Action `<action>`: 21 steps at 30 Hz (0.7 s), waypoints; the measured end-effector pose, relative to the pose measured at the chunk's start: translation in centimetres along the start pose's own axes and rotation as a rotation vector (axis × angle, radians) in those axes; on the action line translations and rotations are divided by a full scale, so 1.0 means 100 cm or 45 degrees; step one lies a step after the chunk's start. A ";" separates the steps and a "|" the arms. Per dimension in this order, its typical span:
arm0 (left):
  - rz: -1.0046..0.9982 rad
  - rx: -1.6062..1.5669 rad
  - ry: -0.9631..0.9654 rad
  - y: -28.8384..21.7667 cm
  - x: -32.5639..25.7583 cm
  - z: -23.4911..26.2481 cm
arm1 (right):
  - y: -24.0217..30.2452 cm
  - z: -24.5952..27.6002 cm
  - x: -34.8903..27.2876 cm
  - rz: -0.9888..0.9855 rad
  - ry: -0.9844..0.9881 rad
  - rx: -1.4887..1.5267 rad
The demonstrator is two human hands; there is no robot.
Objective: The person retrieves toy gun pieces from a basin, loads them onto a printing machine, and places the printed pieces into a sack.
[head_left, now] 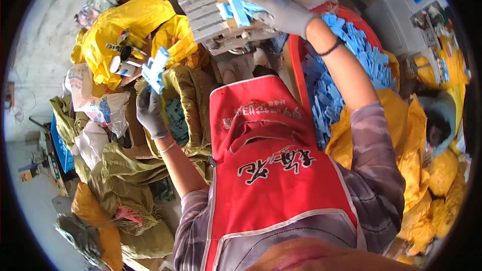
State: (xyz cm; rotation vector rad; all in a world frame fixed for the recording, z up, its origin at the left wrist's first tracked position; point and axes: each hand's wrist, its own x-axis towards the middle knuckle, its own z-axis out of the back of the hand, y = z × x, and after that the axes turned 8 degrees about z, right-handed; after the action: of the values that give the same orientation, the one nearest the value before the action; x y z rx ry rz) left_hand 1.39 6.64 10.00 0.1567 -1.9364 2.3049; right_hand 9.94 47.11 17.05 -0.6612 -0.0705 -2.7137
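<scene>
My left hand (151,112), in a grey glove, is raised at the left with its fingers closed on a small bundle of light-blue plastic pieces (156,70). Below that bundle an olive woven sack (196,90) gapes, with darker blue-green pieces (176,120) inside. My right hand (283,11), gloved too, reaches to the metal work table (201,17) at the top. Its fingers and thumb grip the edge of more light-blue strip-shaped pieces (236,5), which lie crossed over each other. Part of those fingers is hidden behind the pieces.
A red tub (297,70) at the right holds a heap of light-blue pieces (346,65). Yellow sacks (125,25) stand at the far left, with a white cup-like container (120,66) by them. Orange-yellow sacks (396,130) lie at the right.
</scene>
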 end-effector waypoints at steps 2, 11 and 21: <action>-0.010 0.125 -0.059 0.003 -0.004 0.001 | -0.018 -0.005 -0.008 0.098 -0.252 0.102; 0.082 0.607 -0.184 0.118 0.002 0.104 | -0.090 0.040 -0.183 -0.827 1.153 -0.101; 0.173 0.557 0.191 0.078 -0.027 0.016 | -0.044 -0.063 -0.286 -0.416 1.870 -0.235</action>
State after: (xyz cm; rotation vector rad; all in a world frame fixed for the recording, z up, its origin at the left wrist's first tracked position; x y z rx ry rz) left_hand 2.75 3.68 2.31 -0.1086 -1.3912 2.7098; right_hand 29.42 59.56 -1.42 1.4536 0.4540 -2.7911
